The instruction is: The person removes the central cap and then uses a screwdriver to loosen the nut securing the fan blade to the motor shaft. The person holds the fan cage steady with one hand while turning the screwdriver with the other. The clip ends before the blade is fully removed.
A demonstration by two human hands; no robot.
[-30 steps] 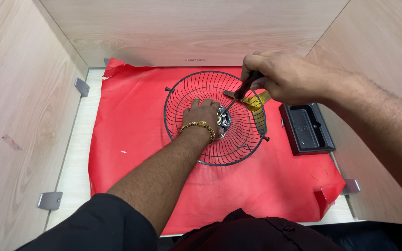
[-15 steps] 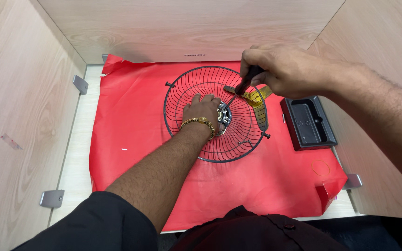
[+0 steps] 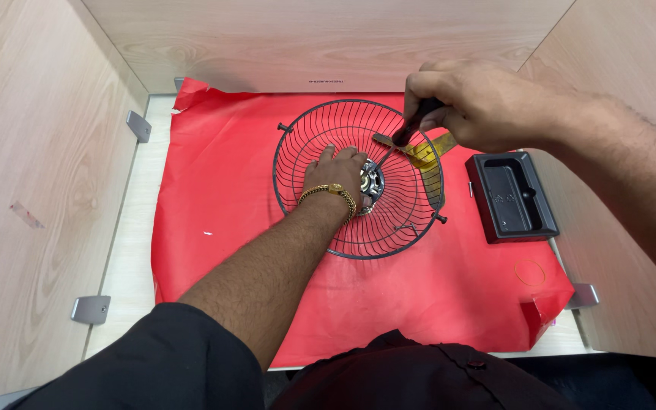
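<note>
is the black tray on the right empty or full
Empty: the black tray shows only its bare moulded inside, lying flat on the red sheet.

One wire fan guard [image 3: 358, 178]; one screwdriver [image 3: 400, 140]; one black tray [image 3: 512, 196]; one red sheet [image 3: 222, 190]; one gold bracelet [image 3: 329, 193]; one orange rubber band [image 3: 530, 272]; three metal brackets visible [image 3: 138, 125]; two hands, left [image 3: 335, 171] and right [image 3: 472, 102].

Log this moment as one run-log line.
left hand: flat inside wire fan guard, beside hub | right hand: gripping screwdriver angled toward hub | black tray: right, on red sheet
</note>
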